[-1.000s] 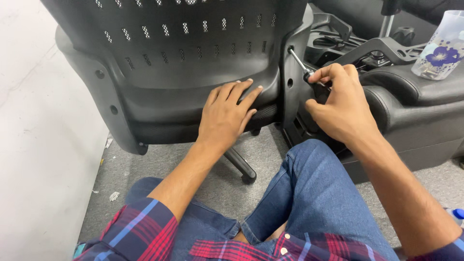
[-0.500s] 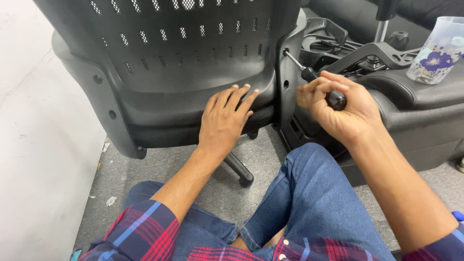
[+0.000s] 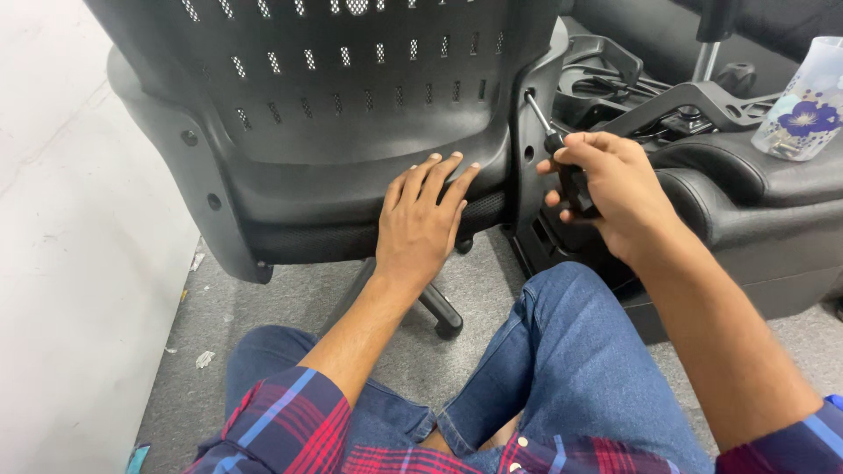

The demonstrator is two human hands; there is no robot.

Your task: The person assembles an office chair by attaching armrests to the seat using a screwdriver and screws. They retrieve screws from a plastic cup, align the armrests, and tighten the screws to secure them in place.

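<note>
Seen from above, seated on grey carpet, knees in blue jeans. Left hand flat on the lower back of a black office chair, fingers together and slightly fanned, pressing without gripping anything. Right hand closed around the black handle of a screwdriver, fingers clamped tight. Metal shaft angled up and left, tip set in a hole on the chair's right side frame. More black chair parts just to the right, with a flowered plastic cup resting on a cushion. Likely risk: tip slipping out of the hole because of the slanted shaft, scraping the frame; chair rolling away should the flat palm ease off.
</note>
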